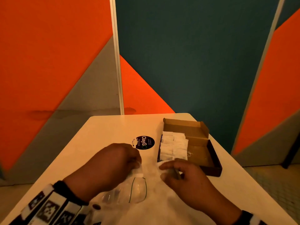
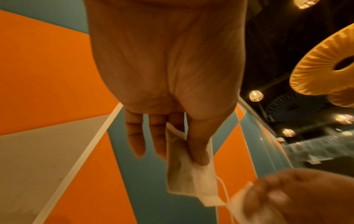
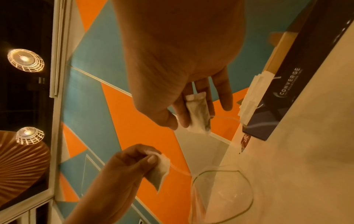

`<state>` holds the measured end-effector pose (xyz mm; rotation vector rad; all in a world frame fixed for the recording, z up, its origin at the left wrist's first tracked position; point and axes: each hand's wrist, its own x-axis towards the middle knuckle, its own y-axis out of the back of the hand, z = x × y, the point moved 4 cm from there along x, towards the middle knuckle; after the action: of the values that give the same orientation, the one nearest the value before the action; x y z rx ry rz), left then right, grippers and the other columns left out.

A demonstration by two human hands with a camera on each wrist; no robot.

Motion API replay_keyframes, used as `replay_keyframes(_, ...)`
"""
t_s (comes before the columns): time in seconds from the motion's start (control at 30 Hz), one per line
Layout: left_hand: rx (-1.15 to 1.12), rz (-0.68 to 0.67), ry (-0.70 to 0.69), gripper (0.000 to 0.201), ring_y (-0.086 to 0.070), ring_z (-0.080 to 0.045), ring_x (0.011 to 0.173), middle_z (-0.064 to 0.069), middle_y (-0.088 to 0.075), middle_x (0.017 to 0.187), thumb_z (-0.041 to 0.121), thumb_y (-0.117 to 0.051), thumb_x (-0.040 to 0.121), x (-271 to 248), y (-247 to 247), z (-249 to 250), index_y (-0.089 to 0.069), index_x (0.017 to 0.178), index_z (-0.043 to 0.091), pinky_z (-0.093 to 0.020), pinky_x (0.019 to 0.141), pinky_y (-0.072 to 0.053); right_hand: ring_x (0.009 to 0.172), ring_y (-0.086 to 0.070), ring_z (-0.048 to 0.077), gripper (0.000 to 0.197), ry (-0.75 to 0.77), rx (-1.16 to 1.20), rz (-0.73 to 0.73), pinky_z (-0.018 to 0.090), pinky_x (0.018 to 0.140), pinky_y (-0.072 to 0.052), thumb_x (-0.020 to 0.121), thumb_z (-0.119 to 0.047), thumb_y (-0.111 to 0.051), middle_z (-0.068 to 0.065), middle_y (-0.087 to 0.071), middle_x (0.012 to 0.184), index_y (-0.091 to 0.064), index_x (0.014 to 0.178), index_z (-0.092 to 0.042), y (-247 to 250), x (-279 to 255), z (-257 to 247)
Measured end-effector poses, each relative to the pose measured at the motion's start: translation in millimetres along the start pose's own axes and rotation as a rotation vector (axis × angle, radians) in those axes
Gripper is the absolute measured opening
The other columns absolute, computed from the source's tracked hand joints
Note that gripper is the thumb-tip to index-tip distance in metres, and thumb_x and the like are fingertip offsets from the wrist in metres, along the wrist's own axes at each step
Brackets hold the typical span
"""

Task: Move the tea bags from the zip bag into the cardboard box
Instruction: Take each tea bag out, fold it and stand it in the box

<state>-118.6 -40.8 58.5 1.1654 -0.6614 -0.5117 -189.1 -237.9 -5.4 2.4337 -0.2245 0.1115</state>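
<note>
My left hand (image 1: 137, 161) pinches a white tea bag (image 2: 187, 172) between thumb and fingers, just above the clear zip bag (image 1: 134, 190). The zip bag lies on the table with its green-edged mouth (image 3: 220, 197) open. Close to the right, my right hand (image 1: 164, 168) pinches a second tea bag (image 3: 198, 115). Thin strings trail from both bags, and whether they are tangled is unclear. The open cardboard box (image 1: 203, 142) sits beyond my right hand. Several tea bags (image 1: 173, 146) are stacked in its left half.
The white table (image 1: 105, 130) carries a round black sticker (image 1: 143, 142) left of the box. Orange, teal and grey partition panels (image 1: 186, 54) stand behind the table's far edge. The box's lid (image 1: 183, 125) stands open at the back.
</note>
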Motion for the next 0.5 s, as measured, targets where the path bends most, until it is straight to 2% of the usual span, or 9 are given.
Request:
replay_keyframes(0.07, 0.115, -0.049, -0.109, 0.017, -0.057, -0.003, 0.097, 0.015, -0.063, 0.103, 0.034, -0.055, 0.096, 2, -9, 18, -0.067, 0.109, 0.036, -0.026, 0.087, -0.047, 0.1, -0.054, -0.015, 0.018, 0.059, -0.005, -0.089, 0.011, 0.089, -0.044, 0.084, -0.05, -0.07, -0.039, -0.058, 0.105, -0.068, 0.102, -0.055, -12, 1, -13)
replay_keyframes(0.1, 0.162, -0.061, -0.148, 0.018, -0.057, -0.006, 0.097, 0.014, -0.062, 0.103, 0.033, -0.055, 0.096, 2, -14, 26, -0.065, 0.11, 0.036, -0.029, 0.088, -0.047, 0.099, -0.056, -0.013, 0.014, 0.076, -0.016, -0.124, 0.012, 0.086, -0.047, 0.085, -0.049, -0.07, -0.035, -0.062, 0.104, -0.069, 0.098, -0.054, -18, 2, -19)
replay_keyframes(0.17, 0.218, -0.066, -0.178, 0.019, -0.057, -0.009, 0.099, 0.012, -0.063, 0.105, 0.029, -0.055, 0.095, 3, -18, 34, -0.063, 0.112, 0.035, -0.03, 0.09, -0.047, 0.093, -0.061, -0.005, 0.008, 0.074, -0.038, -0.142, 0.022, 0.089, -0.052, 0.089, -0.044, -0.067, -0.022, -0.069, 0.099, -0.074, 0.092, -0.042, -24, 5, -22)
replay_keyframes(0.23, 0.198, -0.046, -0.157, 0.018, -0.057, -0.008, 0.101, 0.013, -0.064, 0.107, 0.029, -0.055, 0.096, 3, -14, 35, -0.064, 0.111, 0.033, -0.027, 0.089, -0.046, 0.089, -0.064, -0.003, 0.013, 0.034, -0.005, -0.124, 0.027, 0.092, -0.054, 0.09, -0.043, -0.066, -0.021, -0.072, 0.093, -0.077, 0.091, -0.036, -23, 6, -17)
replay_keyframes(0.33, 0.139, -0.006, -0.079, 0.017, -0.057, -0.005, 0.1, 0.013, -0.064, 0.11, 0.033, -0.054, 0.097, 0, 1, 25, -0.065, 0.11, 0.032, -0.019, 0.083, -0.043, 0.089, -0.066, -0.002, 0.014, -0.016, 0.044, -0.099, 0.029, 0.094, -0.054, 0.089, -0.044, -0.067, -0.024, -0.072, 0.091, -0.079, 0.092, -0.038, -14, 4, -8)
replay_keyframes(0.4, 0.112, -0.015, -0.025, 0.02, -0.058, -0.002, 0.1, 0.016, -0.064, 0.112, 0.031, -0.054, 0.098, -3, 6, 14, -0.066, 0.114, 0.033, -0.017, 0.084, -0.044, 0.088, -0.067, 0.0, 0.014, -0.027, 0.078, -0.08, 0.03, 0.094, -0.054, 0.09, -0.042, -0.066, -0.022, -0.073, 0.09, -0.079, 0.091, -0.037, -8, 2, -5)
replay_keyframes(0.5, 0.102, -0.08, 0.053, 0.025, -0.061, 0.001, 0.097, 0.02, -0.067, 0.108, 0.026, -0.054, 0.095, -8, 6, -6, -0.069, 0.112, 0.037, -0.021, 0.088, -0.051, 0.081, -0.068, 0.0, 0.016, -0.044, 0.129, -0.051, 0.03, 0.092, -0.055, 0.092, -0.036, -0.065, -0.017, -0.074, 0.083, -0.078, 0.083, -0.034, -1, 1, -3)
